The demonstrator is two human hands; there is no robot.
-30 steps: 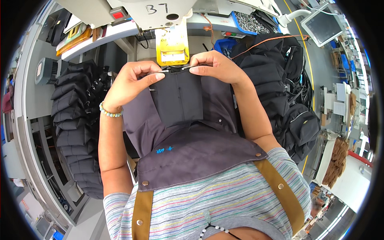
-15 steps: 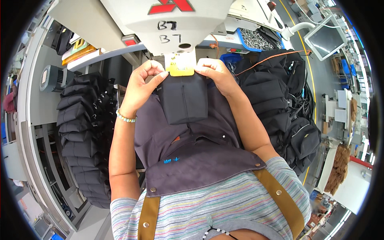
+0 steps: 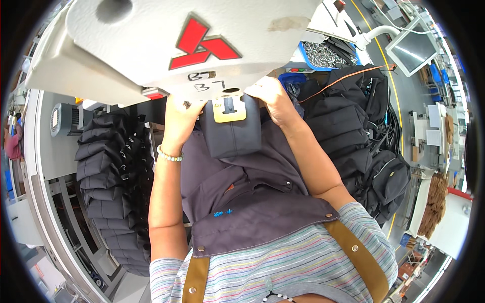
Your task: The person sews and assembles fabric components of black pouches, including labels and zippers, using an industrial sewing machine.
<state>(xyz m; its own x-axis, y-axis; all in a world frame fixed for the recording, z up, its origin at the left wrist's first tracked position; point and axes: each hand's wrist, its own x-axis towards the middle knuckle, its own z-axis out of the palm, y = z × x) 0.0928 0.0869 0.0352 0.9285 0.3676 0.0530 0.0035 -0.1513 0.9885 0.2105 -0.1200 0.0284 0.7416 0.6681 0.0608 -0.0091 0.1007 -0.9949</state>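
A black fabric pouch-like piece hangs toward my lap from beneath the white machine head. On top of its upper part lies a yellow plate with a cutout that shows dark fabric. My left hand grips the piece's left upper edge, its fingertips partly hidden by the machine head. At the right upper edge, my right hand is closed on the same piece, and its fingers also go partly out of sight under the head.
Stacked black fabric pieces stand at my left, beside a grey motor. More black bags are heaped at my right. Behind them are a blue tray of metal parts and a screen on an arm.
My view has shifted, so the machine head fills more of it. Both hands have moved farther under the head with the fabric, and more of the plate's cutout shows.
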